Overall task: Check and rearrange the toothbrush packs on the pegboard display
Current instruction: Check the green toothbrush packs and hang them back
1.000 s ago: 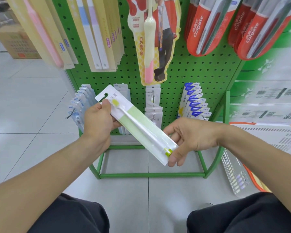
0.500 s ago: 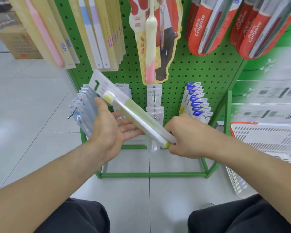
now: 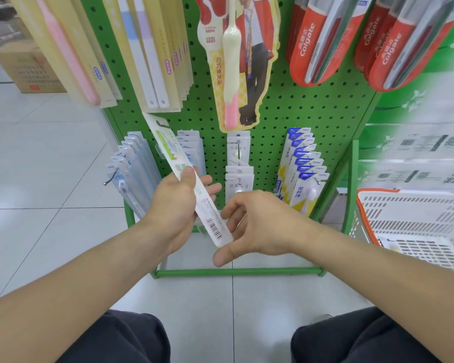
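A single toothbrush pack (image 3: 192, 184) is held in front of the green pegboard (image 3: 299, 121), its printed back with a barcode turned toward the camera. The pack is tilted, its hang-hole end pointing toward 11 o'clock and its barcode end toward 5 o'clock. It is gripped around the middle by the left hand (image 3: 176, 205), with the thumb laid on the near face and the fingers curled behind it. The right hand (image 3: 254, 226) is placed at the lower end: its fingers lie behind the barcode end and the thumb is stretched below that end, so the hand is partly open and touches the pack; whether the end is firmly pinched cannot be told.

On the bottom row of the pegboard, four groups are hung on hooks. At 9 o'clock from the held pack a row of clear blue-tinted packs (image 3: 131, 166) is seen; just behind its upper end, more pale packs (image 3: 192, 148); at 2 o'clock from the hands, white carded packs (image 3: 239, 166); further toward 3 o'clock, blue-and-yellow packs (image 3: 302, 169). Above, at 12 o'clock, a shaped card with a cream-and-pink toothbrush (image 3: 231, 61) is hung. Cream-coloured long packs (image 3: 152, 48) are seen at 11 o'clock, and red Colgate packs (image 3: 325, 40) at 1 o'clock. A white shopping basket (image 3: 414, 226) with an orange rim is set at 3 o'clock on the tiled floor (image 3: 50, 179).
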Demonstrator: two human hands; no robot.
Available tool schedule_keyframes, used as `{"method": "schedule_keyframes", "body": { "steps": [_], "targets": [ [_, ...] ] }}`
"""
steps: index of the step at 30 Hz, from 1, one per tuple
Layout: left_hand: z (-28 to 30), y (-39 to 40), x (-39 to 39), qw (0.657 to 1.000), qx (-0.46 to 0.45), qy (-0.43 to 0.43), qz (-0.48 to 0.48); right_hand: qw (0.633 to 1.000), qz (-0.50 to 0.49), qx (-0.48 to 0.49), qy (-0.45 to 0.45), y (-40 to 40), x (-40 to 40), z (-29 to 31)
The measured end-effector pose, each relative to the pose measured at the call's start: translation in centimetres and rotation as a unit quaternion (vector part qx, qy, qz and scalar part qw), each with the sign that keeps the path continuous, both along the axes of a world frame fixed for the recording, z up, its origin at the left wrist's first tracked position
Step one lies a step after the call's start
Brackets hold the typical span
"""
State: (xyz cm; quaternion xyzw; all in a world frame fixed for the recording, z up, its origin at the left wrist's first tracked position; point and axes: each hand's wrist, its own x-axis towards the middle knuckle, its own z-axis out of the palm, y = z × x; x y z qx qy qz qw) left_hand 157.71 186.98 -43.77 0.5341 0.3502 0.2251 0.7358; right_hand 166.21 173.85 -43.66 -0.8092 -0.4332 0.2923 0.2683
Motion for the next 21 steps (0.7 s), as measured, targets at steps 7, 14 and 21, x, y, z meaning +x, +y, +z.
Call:
{"method": "schedule_keyframes", "body": {
  "steps": [7, 14, 21],
  "targets": [
    [0.2, 0.4, -0.3, 1.000, 0.023, 0.004, -0.017, 0.973, -0.022, 0.081, 0.215, 0.6, 0.6, -1.4],
    [-0.5, 1.4, -0.8, 0.995, 0.064, 0.061, -0.047, 0.988, -0.056, 0.061, 0.127, 1.1, 1.2, -1.8],
    [-0.7, 1.3, -1.4, 0.984, 0.021, 0.091, -0.152, 0.983, -0.103, 0.095, 0.116, 1.5, 1.7, -1.6]
  ]
}}
